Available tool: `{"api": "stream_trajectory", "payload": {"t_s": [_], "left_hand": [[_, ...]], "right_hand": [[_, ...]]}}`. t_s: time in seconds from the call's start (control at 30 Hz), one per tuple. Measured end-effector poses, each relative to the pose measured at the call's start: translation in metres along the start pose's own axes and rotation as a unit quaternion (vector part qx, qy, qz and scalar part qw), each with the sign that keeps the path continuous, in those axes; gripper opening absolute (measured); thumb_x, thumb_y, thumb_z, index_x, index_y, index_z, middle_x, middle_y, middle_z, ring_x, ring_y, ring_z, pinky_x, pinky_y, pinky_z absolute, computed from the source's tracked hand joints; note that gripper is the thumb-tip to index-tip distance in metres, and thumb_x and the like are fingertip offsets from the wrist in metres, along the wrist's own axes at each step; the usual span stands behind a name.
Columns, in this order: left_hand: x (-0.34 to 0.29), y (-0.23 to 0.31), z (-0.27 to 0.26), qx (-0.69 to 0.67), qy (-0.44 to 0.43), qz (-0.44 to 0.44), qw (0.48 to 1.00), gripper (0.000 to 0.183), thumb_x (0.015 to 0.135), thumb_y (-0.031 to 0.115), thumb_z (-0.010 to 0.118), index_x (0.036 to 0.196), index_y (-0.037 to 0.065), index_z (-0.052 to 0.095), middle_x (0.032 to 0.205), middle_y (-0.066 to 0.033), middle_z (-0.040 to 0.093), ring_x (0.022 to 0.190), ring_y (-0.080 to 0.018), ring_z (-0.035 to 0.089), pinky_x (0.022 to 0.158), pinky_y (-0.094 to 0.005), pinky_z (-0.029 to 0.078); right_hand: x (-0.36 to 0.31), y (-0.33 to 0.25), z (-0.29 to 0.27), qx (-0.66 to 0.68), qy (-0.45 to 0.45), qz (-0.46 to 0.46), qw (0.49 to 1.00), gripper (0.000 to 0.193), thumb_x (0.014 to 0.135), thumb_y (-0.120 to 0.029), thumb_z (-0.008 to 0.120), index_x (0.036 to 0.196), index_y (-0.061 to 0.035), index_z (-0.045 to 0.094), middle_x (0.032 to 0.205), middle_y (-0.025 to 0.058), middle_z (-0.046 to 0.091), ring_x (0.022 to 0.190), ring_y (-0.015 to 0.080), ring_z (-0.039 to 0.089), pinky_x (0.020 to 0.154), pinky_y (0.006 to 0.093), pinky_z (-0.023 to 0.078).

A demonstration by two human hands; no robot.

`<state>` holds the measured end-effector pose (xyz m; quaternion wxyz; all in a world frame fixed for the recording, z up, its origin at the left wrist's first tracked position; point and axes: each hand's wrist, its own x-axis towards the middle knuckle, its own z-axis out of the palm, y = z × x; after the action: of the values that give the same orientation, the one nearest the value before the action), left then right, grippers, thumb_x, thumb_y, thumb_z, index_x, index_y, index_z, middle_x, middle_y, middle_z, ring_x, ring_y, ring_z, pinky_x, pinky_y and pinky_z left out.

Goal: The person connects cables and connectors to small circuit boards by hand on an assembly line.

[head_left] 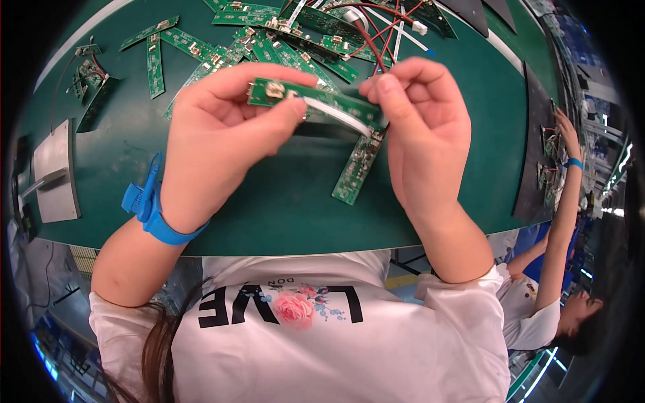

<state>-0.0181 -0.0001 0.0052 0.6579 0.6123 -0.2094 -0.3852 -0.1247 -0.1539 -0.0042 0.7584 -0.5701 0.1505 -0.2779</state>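
Observation:
My left hand [232, 114] pinches the left end of a long green circuit board [336, 102], thumb in front and fingers behind. A white flat ribbon cable [339, 115] runs from near my left thumb to a second, smaller green circuit board [361, 164], which hangs tilted below the right end. At that right end my right hand [423, 107] has thumb and fingers pinched together around the long board's end, close to a dark red wire. Blur hides exactly what its fingertips grip. A blue wrist strap [161, 225] circles my left wrist.
Several loose green circuit boards [252, 47] with red wires and ribbon cables pile up at the far side of the green table [269, 221]. A metal plate with a handle [57, 181] lies at the left. On the right, a co-worker's arm [564, 221] reaches over a dark mat [531, 174].

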Motion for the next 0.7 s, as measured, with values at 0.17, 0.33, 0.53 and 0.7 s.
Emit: {"api": "stream_trajectory", "payload": {"t_s": [0.17,0.33,0.53,0.7], "left_hand": [[0.004,-0.002,-0.010,-0.250,-0.001,0.007,0.968,0.020,0.083,0.000,0.062,0.103,-0.001,0.065,0.091,-0.0014,0.063,0.083,-0.0050,0.053,0.079,-0.0209,0.040],[0.006,-0.008,0.002,0.023,0.067,0.206,0.976,0.023,0.086,-0.003,0.058,0.108,-0.005,0.060,0.094,-0.0035,0.064,0.093,-0.0074,0.056,0.081,-0.0222,0.044],[-0.014,-0.005,0.007,0.157,0.012,0.224,0.962,0.028,0.087,-0.009,0.052,0.115,-0.008,0.054,0.102,-0.0065,0.063,0.087,-0.0065,0.059,0.073,-0.0189,0.047],[-0.014,-0.006,0.008,0.248,-0.013,0.296,0.922,0.041,0.084,-0.009,0.054,0.124,-0.009,0.048,0.116,-0.0147,0.060,0.082,-0.0067,0.059,0.072,-0.0180,0.048]], "right_hand": [[0.010,-0.006,-0.010,-0.003,-0.113,-0.031,0.993,0.026,0.093,-0.009,0.053,0.116,0.0032,0.051,0.087,0.0031,0.059,0.067,0.0064,0.047,0.063,0.0200,0.041],[-0.004,-0.012,0.003,-0.121,-0.123,-0.069,0.983,0.015,0.092,-0.009,0.055,0.102,-0.0006,0.061,0.096,0.0042,0.065,0.066,0.0075,0.052,0.064,0.0188,0.042],[-0.018,-0.014,0.012,-0.354,-0.135,-0.192,0.905,0.006,0.084,-0.008,0.063,0.089,-0.0056,0.065,0.079,0.0013,0.066,0.050,0.0131,0.052,0.055,0.0249,0.034],[-0.012,-0.010,0.007,-0.423,-0.126,-0.348,0.827,0.008,0.079,-0.006,0.067,0.086,-0.0081,0.064,0.075,-0.0015,0.065,0.046,0.0102,0.049,0.051,0.0269,0.027]]}}
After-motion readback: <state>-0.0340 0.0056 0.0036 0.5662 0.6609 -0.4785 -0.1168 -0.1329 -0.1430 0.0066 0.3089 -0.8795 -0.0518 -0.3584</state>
